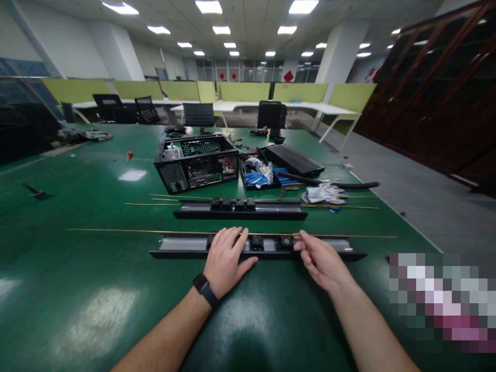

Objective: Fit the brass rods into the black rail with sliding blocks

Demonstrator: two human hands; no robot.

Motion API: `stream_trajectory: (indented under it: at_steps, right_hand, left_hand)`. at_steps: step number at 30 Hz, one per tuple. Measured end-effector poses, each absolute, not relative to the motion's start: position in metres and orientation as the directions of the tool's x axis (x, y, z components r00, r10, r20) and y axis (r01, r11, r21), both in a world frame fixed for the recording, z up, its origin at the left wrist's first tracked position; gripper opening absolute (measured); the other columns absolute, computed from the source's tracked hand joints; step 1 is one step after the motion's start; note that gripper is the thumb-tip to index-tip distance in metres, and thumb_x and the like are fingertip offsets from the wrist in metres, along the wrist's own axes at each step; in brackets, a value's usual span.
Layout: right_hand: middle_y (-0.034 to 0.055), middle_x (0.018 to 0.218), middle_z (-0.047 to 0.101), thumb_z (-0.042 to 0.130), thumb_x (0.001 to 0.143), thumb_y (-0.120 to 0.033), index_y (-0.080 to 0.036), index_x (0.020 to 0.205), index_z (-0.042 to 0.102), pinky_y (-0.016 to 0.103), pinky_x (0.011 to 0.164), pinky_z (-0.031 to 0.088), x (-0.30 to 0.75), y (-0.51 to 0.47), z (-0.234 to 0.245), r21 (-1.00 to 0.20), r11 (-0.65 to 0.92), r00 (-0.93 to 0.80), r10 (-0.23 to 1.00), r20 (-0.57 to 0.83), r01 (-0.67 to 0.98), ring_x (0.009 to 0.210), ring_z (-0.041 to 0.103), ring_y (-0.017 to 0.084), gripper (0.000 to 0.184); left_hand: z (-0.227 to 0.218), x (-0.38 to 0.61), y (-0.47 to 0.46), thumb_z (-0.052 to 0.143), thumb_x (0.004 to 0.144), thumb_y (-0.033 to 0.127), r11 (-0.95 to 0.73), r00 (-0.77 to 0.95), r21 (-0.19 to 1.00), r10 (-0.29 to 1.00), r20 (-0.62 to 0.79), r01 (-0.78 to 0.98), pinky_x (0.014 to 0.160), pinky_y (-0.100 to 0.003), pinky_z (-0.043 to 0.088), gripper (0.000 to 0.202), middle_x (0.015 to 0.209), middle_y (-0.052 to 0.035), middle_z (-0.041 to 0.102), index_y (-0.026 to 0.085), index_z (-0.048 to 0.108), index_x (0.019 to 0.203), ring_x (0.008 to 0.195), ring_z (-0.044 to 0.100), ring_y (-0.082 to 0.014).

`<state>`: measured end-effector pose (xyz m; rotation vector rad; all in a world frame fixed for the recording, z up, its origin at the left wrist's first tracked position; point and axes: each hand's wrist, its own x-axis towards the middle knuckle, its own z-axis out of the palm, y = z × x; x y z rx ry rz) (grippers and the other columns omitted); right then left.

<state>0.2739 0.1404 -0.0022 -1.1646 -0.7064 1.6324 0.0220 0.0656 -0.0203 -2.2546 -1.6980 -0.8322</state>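
My left hand, with a dark watch on the wrist, lies with its fingers stretched over the near black metal channel. It partly hides a small black block seated in that channel. Two more black blocks, one in the middle and one to the right, show there. Along the channel's far edge runs a long thin brass rod, sticking out past both ends. At the right block, my right hand has its fingers curled, the fingertips closed at the rod; the exact contact is small and partly hidden.
Behind lies a second channel with several black blocks and more thin rods. Farther back are an open black computer case, a tray with gloves, a black panel, white gloves and a black tube.
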Motion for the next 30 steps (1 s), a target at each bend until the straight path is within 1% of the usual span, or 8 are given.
stream_trajectory:
  at_steps: [5, 11, 14, 17, 20, 22, 27, 30]
  right_hand:
    - [-0.0018, 0.059, 0.059, 0.060, 0.091, -0.019, -0.015, 0.084, 0.061, 0.011, 0.022, 0.024, 0.285, 0.147, 0.000, -0.838, -0.264, 0.122, 0.924, -0.361, -0.478, 0.033, 0.040, 0.004, 0.008]
    - [0.0021, 0.063, 0.063, 0.062, 0.090, -0.018, -0.012, 0.087, 0.063, 0.011, 0.021, 0.021, 0.281, 0.145, 0.001, -0.855, -0.297, 0.044, 0.937, -0.347, -0.426, 0.034, 0.040, 0.004, 0.007]
    - [0.0026, 0.062, 0.062, 0.057, 0.093, -0.022, -0.014, 0.083, 0.061, 0.012, 0.021, 0.022, 0.282, 0.146, 0.002, -0.837, -0.296, 0.092, 0.922, -0.377, -0.461, 0.033, 0.040, 0.005, 0.013]
    - [0.0011, 0.061, 0.061, 0.058, 0.092, -0.020, -0.015, 0.082, 0.060, 0.011, 0.022, 0.024, 0.283, 0.146, 0.001, -0.854, -0.255, 0.159, 0.919, -0.359, -0.454, 0.033, 0.041, 0.005, 0.012]
    - [0.0028, 0.063, 0.064, 0.064, 0.089, -0.020, -0.013, 0.085, 0.062, 0.011, 0.022, 0.021, 0.279, 0.144, -0.001, -0.876, -0.265, 0.086, 0.942, -0.325, -0.403, 0.034, 0.040, 0.004, 0.008]
    - [0.0042, 0.065, 0.065, 0.065, 0.088, -0.022, -0.012, 0.087, 0.063, 0.011, 0.021, 0.020, 0.277, 0.143, -0.001, -0.874, -0.290, 0.035, 0.944, -0.329, -0.391, 0.033, 0.039, 0.004, 0.010]
    - [0.0026, 0.061, 0.063, 0.059, 0.092, -0.022, -0.014, 0.083, 0.061, 0.011, 0.022, 0.022, 0.279, 0.143, -0.002, -0.871, -0.252, 0.128, 0.935, -0.332, -0.422, 0.033, 0.041, 0.005, 0.011]
    - [0.0030, 0.063, 0.064, 0.064, 0.088, -0.022, -0.014, 0.085, 0.062, 0.011, 0.022, 0.021, 0.278, 0.143, -0.005, -0.886, -0.253, 0.081, 0.949, -0.306, -0.389, 0.033, 0.040, 0.004, 0.009]
  left_hand:
    - [-0.020, 0.022, 0.066, 0.064, 0.088, 0.043, -0.322, 0.187, 0.167, 0.821, 0.539, 0.932, 0.113, -0.051, 0.035, 0.060, 0.133, -0.0147, 0.058, 0.017, 0.048, 0.140, 0.127, 0.051, -0.0310]
    - [-0.021, 0.023, 0.066, 0.063, 0.089, 0.043, -0.347, 0.214, 0.158, 0.815, 0.539, 0.925, 0.115, -0.050, 0.033, 0.060, 0.138, -0.0131, 0.056, 0.018, 0.047, 0.141, 0.132, 0.047, -0.0303]
    - [-0.021, 0.022, 0.066, 0.062, 0.089, 0.042, -0.349, 0.212, 0.161, 0.812, 0.543, 0.923, 0.114, -0.051, 0.035, 0.059, 0.138, -0.0130, 0.056, 0.018, 0.048, 0.141, 0.132, 0.048, -0.0302]
    - [-0.021, 0.022, 0.066, 0.062, 0.089, 0.042, -0.356, 0.216, 0.163, 0.809, 0.546, 0.920, 0.113, -0.051, 0.035, 0.060, 0.138, -0.0138, 0.056, 0.018, 0.047, 0.142, 0.132, 0.048, -0.0308]
    - [-0.022, 0.021, 0.066, 0.062, 0.089, 0.043, -0.356, 0.217, 0.163, 0.810, 0.545, 0.920, 0.114, -0.052, 0.035, 0.061, 0.138, -0.0143, 0.056, 0.017, 0.046, 0.142, 0.132, 0.048, -0.0310]
    - [-0.023, 0.021, 0.066, 0.063, 0.089, 0.042, -0.356, 0.213, 0.168, 0.809, 0.548, 0.919, 0.114, -0.052, 0.035, 0.062, 0.138, -0.0140, 0.056, 0.017, 0.046, 0.142, 0.132, 0.048, -0.0310]
    - [-0.022, 0.021, 0.066, 0.063, 0.088, 0.041, -0.357, 0.213, 0.169, 0.807, 0.550, 0.919, 0.114, -0.051, 0.035, 0.061, 0.138, -0.0136, 0.056, 0.017, 0.047, 0.141, 0.133, 0.048, -0.0304]
    - [-0.022, 0.021, 0.066, 0.064, 0.088, 0.042, -0.356, 0.212, 0.163, 0.804, 0.556, 0.920, 0.113, -0.051, 0.036, 0.062, 0.137, -0.0138, 0.057, 0.016, 0.046, 0.141, 0.132, 0.048, -0.0305]
